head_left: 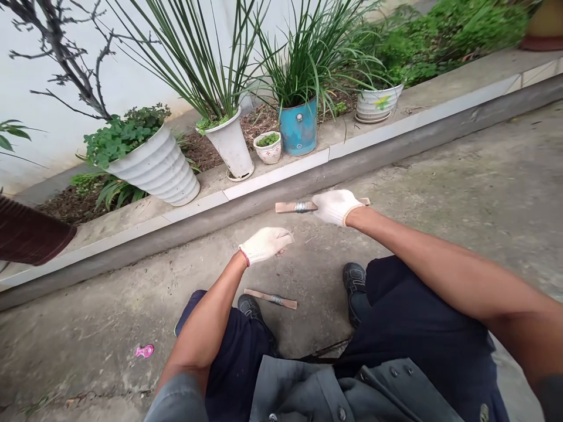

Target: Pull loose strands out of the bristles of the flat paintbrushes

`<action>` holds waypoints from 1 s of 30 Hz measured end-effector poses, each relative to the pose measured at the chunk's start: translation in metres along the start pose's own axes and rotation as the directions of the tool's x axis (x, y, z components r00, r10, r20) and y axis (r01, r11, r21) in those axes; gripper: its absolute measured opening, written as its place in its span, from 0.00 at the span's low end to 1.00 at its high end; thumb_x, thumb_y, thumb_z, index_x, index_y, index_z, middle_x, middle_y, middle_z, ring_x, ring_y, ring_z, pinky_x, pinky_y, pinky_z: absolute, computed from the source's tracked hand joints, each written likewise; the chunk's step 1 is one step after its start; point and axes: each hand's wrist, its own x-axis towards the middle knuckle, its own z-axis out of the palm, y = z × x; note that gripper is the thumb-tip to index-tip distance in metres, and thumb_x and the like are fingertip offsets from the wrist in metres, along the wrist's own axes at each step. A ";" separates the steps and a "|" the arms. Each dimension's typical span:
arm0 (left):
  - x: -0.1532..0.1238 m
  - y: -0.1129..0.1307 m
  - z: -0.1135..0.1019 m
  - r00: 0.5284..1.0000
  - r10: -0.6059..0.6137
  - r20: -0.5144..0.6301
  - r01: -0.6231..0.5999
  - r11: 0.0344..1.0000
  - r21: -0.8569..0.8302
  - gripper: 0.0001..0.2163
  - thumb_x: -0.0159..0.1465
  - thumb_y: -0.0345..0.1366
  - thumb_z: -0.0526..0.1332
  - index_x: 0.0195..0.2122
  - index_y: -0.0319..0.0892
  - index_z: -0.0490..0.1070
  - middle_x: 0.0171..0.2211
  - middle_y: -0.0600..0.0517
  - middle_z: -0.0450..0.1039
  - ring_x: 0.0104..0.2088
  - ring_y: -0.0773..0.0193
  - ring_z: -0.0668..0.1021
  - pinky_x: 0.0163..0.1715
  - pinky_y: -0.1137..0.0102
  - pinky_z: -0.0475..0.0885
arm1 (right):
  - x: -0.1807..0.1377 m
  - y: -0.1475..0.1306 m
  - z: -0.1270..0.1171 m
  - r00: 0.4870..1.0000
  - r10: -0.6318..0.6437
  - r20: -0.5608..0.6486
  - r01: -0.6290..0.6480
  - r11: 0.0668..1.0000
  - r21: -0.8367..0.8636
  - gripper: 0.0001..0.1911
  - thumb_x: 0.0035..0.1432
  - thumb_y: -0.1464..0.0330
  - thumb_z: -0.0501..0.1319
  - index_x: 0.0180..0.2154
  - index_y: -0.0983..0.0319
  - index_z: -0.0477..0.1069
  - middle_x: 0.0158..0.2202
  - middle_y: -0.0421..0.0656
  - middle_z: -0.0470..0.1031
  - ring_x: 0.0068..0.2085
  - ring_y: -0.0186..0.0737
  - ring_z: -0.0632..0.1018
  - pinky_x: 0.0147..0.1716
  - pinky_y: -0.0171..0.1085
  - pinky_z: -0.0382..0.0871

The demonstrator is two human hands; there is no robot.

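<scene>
Right hand (336,206) grips a wooden stick (295,207) by one end, with the wire wrap (301,206) just past its fingertips. Left hand (265,243), nearer the body, is loosely curled; possibly pinching wire, cannot tell. Second stick (270,299) lies on the ground (440,176) beneath it. Step, likely: handling the binding. Next move needs the left hand at the wrap.

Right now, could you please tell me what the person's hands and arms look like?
Both the left hand and right hand wear white knitted gloves, the left with a red cuff edge. Forearms are uncovered; grey sleeves sit higher up.
</scene>
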 end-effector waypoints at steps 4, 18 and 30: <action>-0.002 -0.003 -0.009 0.997 -0.005 -0.082 0.011 0.998 0.065 0.17 0.71 0.44 0.52 0.28 0.44 0.70 0.23 0.56 0.73 0.26 0.64 0.75 0.31 0.70 0.65 | -0.008 -0.014 0.020 0.969 -0.168 0.179 0.192 0.973 -0.129 0.14 0.59 0.65 0.63 0.43 0.62 0.82 0.41 0.57 0.82 0.43 0.57 0.83 0.41 0.45 0.71; 0.003 -0.008 -0.004 0.996 0.091 -0.016 -0.091 0.996 0.003 0.16 0.71 0.45 0.55 0.30 0.42 0.73 0.30 0.51 0.78 0.32 0.63 0.77 0.37 0.71 0.69 | -0.036 -0.013 0.003 0.846 -0.479 0.233 0.405 0.862 0.304 0.19 0.52 0.51 0.66 0.33 0.61 0.75 0.25 0.38 0.73 0.27 0.34 0.71 0.28 0.34 0.57; -0.001 0.001 -0.002 0.998 -0.005 -0.058 0.008 0.999 0.041 0.17 0.73 0.46 0.51 0.33 0.43 0.72 0.23 0.57 0.73 0.26 0.64 0.76 0.32 0.70 0.66 | -0.006 -0.005 -0.001 0.995 -0.019 0.102 0.025 0.998 -0.062 0.14 0.60 0.71 0.61 0.45 0.68 0.80 0.43 0.61 0.81 0.44 0.56 0.81 0.43 0.47 0.69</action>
